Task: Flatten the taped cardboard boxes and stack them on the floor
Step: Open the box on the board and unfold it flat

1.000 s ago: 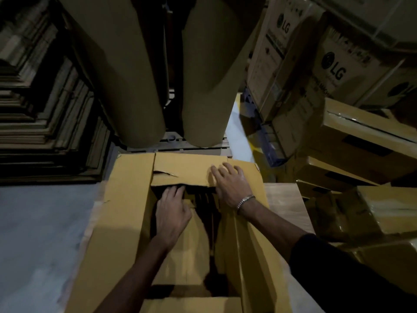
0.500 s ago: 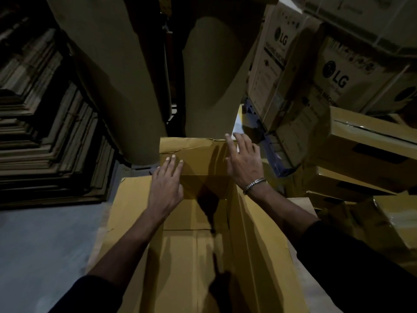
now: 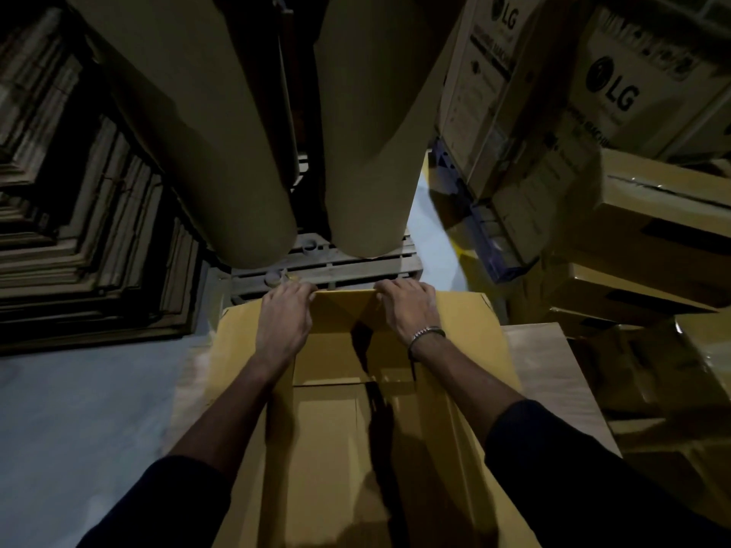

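The fingertips of the left hand (image 3: 283, 322) and right hand (image 3: 409, 310) curl over the box's (image 3: 328, 448) far edge and are hidden behind it. The box's near end is cut off by the bottom edge. The two rolls (image 3: 221, 152) run out past the top. Small print on the LG cartons (image 3: 609, 89) is blurred; the stack (image 3: 79, 239) at left is lost in shadow.

Matt yellow-brown corrugated cardboard box (image 3: 356, 429) at 6 o'clock, smooth matt brown paper rolls (image 3: 221, 132) at 12 o'clock on a rough slatted wooden pallet (image 3: 348, 267), shiny metal bracelet (image 3: 425, 334), glossy tape on boxes (image 3: 664, 199) at 3 o'clock, smooth pale floor (image 3: 79, 409) at 8 o'clock
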`<move>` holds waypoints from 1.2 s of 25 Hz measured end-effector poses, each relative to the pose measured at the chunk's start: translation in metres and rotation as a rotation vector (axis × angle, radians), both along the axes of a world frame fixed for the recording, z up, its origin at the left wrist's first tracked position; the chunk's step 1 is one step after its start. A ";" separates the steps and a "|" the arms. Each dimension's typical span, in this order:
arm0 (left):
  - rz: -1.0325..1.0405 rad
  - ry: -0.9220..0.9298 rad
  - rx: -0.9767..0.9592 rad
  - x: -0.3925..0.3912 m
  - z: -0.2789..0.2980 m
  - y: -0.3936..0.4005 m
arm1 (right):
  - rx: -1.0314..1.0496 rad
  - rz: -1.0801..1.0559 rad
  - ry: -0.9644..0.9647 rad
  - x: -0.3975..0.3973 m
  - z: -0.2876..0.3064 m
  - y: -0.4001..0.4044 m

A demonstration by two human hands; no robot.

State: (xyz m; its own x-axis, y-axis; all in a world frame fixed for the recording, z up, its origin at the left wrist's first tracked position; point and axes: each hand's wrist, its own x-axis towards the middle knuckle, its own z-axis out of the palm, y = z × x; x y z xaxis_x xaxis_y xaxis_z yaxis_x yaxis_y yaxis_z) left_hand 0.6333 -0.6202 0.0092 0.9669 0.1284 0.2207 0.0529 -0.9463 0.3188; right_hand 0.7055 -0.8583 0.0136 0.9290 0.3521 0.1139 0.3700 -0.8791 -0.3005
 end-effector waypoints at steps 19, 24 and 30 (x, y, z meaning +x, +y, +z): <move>-0.188 0.096 -0.182 -0.242 0.009 -0.068 | 0.140 0.015 0.395 -0.215 0.034 -0.064; -0.178 0.187 -0.048 -0.321 0.016 -0.104 | -0.138 0.219 0.594 -0.303 0.047 -0.081; -0.060 0.056 -0.018 -0.361 0.079 -0.133 | -0.041 0.218 0.382 -0.340 0.103 -0.105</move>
State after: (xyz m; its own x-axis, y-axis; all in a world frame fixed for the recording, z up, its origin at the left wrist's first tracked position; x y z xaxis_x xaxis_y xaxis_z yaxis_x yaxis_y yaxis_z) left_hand 0.2726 -0.7536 0.0883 0.9837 0.0735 0.1639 0.0147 -0.9423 0.3343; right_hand 0.3652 -0.9629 0.1166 0.8052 0.5415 -0.2415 0.4172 -0.8069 -0.4182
